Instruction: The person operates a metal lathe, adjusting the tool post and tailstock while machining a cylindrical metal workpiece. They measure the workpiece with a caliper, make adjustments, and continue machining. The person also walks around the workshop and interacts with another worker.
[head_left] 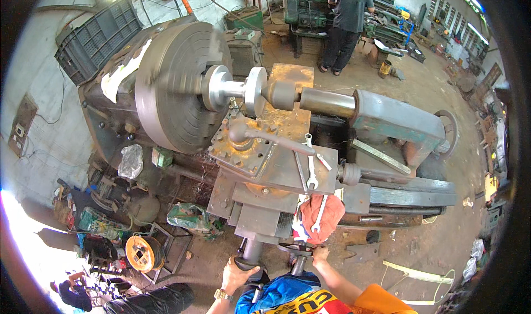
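Observation:
My left hand [237,276], with a watch on its wrist, is closed round the dark handwheel [247,264] at the front of the lathe carriage. Just right of it, my right hand [319,255] grips the rim of a second, smaller handwheel [293,250]. Beyond them sits the tool post [243,151] with its long clamping lever [276,139]. A shiny spool-shaped metal workpiece [253,91] runs between the large chuck [180,87], whose jaws look blurred, and the tailstock [395,120]. The cutting tip is too small to make out.
Spanners [311,167] lie on the slide; another rests on a red rag [322,217]. A metal bar [381,156] lies near the tailstock. At left are a cable reel [145,254] and a plastic bag [192,220]. Another person [345,26] stands at a machine behind.

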Demonstrator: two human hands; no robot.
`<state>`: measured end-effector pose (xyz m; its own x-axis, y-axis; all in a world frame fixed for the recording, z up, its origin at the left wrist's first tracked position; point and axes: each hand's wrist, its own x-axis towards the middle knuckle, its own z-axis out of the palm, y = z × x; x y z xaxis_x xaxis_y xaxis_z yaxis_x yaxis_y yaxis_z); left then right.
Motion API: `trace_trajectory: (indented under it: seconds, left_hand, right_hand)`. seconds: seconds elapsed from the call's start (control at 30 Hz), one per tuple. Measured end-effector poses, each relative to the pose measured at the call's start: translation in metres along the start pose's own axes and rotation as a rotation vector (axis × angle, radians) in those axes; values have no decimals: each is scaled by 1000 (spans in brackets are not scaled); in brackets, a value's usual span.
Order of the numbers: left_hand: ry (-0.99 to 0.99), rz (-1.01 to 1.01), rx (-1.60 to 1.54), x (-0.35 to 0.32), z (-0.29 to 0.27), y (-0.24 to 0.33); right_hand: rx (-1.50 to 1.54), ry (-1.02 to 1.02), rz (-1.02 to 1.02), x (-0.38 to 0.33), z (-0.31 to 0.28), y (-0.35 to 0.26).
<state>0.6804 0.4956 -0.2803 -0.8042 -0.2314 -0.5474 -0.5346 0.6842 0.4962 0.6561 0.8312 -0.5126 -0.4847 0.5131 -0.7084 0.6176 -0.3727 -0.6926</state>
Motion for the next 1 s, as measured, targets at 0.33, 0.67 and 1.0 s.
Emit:
trace_trajectory:
  seconds: [0.33, 0.67, 1.0]
  left_hand:
    - [6, -6, -41, 0, 1, -1]
    - [23, 23, -32, -1, 3, -3]
    - [15, -35, -38, -7, -8, 7]
  right_hand:
    - [-2, -58, -4, -4, -1, -2]
    - [82, -109, 24, 20, -14, 18]
    - [-42, 4, 302, 38, -31, 3]
